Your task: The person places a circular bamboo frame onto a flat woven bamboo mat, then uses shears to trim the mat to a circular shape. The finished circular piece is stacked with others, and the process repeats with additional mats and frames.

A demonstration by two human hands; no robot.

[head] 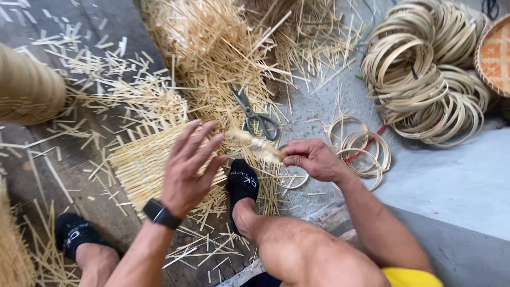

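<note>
The right hand [313, 158] pinches a small bundle of sticks [255, 144], the left hand [187, 169] is spread open, holding nothing, and big piles of loose sticks [212, 48] lie unbundled on the floor.

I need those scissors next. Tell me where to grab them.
Take the scissors by the grey loop handles, the end nearest the right hand, coming from that side. The blades point away, up-left into the bamboo sticks, where they lie half buried.
</note>
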